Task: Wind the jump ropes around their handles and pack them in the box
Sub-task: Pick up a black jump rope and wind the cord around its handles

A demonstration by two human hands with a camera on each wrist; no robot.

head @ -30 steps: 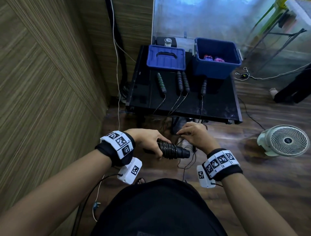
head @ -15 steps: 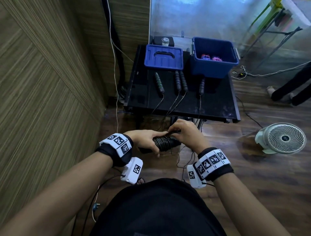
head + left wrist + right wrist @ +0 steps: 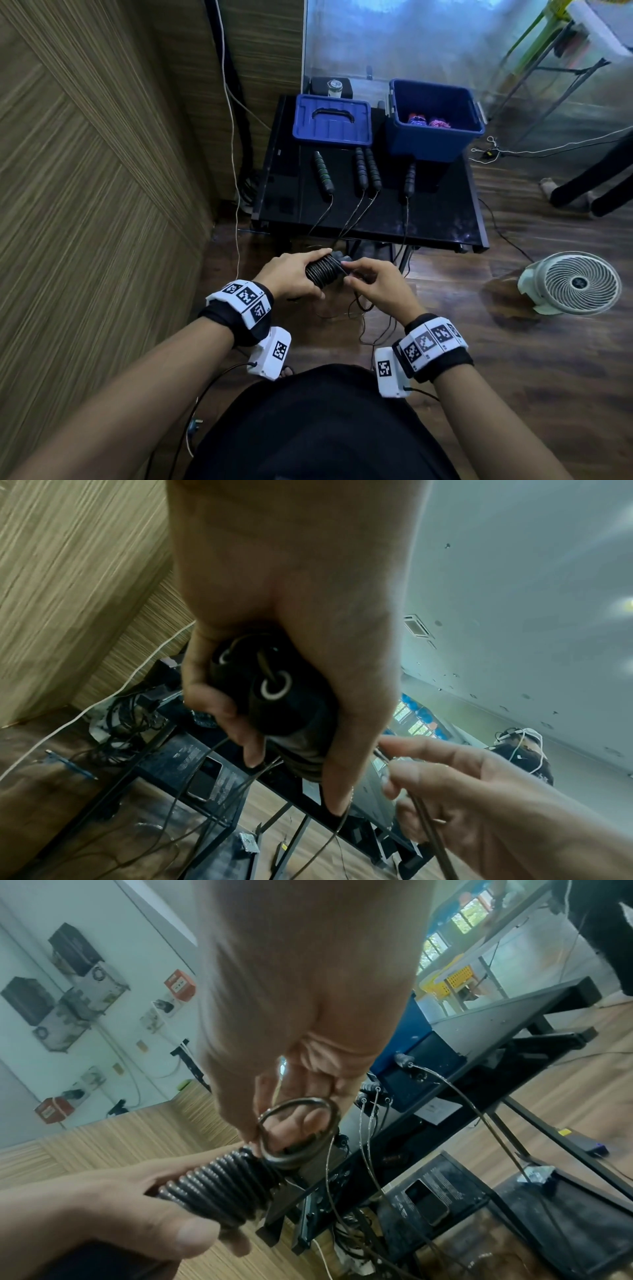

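My left hand [image 3: 297, 278] grips a pair of black jump-rope handles [image 3: 337, 257] held side by side, with their round ends [image 3: 271, 689] facing the left wrist camera. Thin black rope coils [image 3: 322, 273] [image 3: 219, 1185] are wound tightly around them. My right hand [image 3: 356, 278] pinches a loop of the same rope [image 3: 297, 1133] at the free end of the coil. Loose rope [image 3: 359, 308] hangs below my hands. The open blue box [image 3: 435, 140] stands at the back right of the black table [image 3: 442, 222] and holds coloured bundles [image 3: 426, 120].
A blue lid [image 3: 331, 120] lies left of the box. Before them lie a green-banded handle [image 3: 322, 173], a black pair [image 3: 366, 168] and a single one [image 3: 409, 178], ropes trailing off the front edge. A white fan [image 3: 579, 282] sits on the floor, right. Wood-panelled wall, left.
Both hands have risen toward the table's front edge. My right hand came from beyond the handles' tip onto the coil, laying more rope; the bare tip is now mostly covered.
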